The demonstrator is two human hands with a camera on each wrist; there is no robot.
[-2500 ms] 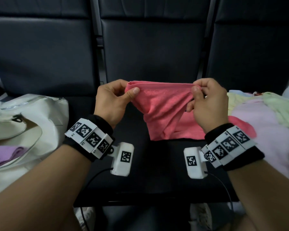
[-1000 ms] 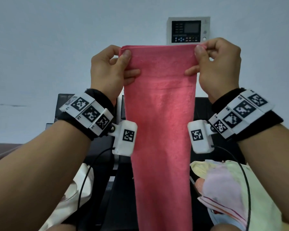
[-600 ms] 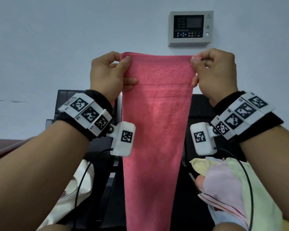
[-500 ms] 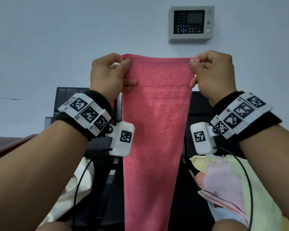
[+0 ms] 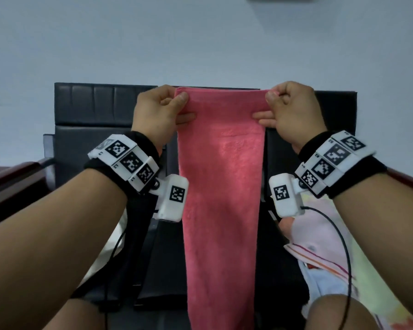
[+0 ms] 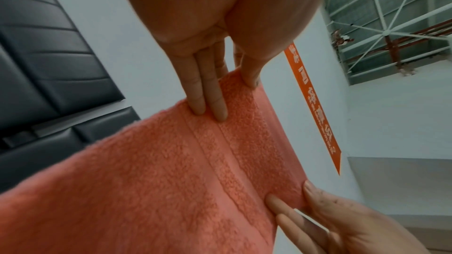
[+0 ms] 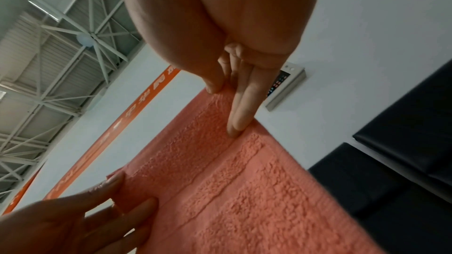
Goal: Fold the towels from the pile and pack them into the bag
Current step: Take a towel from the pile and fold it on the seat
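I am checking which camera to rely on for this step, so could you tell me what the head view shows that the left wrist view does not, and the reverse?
Only the head view shows the full hanging length of the pink towel, both wrist bands, the pile of pastel towels at lower right, and a strip of the white bag at lower left. Only the left wrist view shows the towel's woven border bands close up, the orange wall banner and the window grille. Both show the left hand and right hand pinching the towel's top corners, and the black seats.
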